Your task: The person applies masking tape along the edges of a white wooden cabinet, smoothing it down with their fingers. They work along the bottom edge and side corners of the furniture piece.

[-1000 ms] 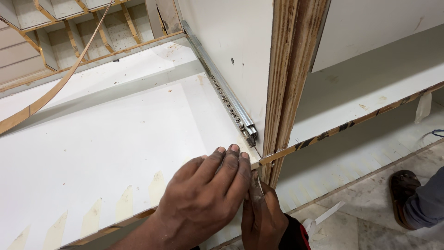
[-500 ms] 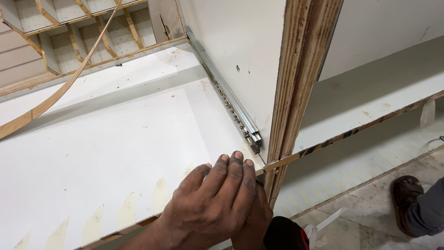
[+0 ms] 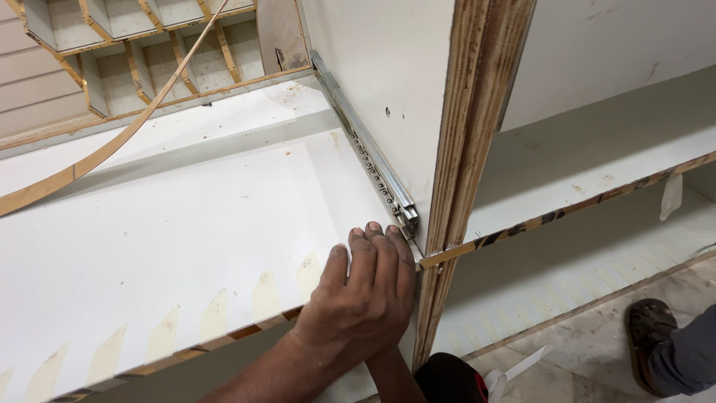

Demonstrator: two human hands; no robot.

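Observation:
My left hand (image 3: 365, 291) lies flat, fingers together, on the front right corner of a white shelf board (image 3: 186, 239), pressing where the board's brown edge strip (image 3: 224, 339) meets the upright plywood divider (image 3: 477, 149). Its fingertips almost touch the end of a metal drawer slide (image 3: 373, 168) fixed to the divider's white side. Only the forearm (image 3: 391, 377) of my right arm shows, below the left hand. The right hand itself is hidden under the left hand and the shelf edge.
A long loose strip of edge banding (image 3: 112, 142) curves over the shelf's back left. A second white shelf (image 3: 597, 164) runs to the right of the divider. Another person's sandalled foot (image 3: 652, 336) stands on the floor at lower right, near a white scrap (image 3: 522, 369).
My left hand has slid up onto the shelf corner toward the slide. My right hand, seen below the edge one second ago, has gone out of sight under it.

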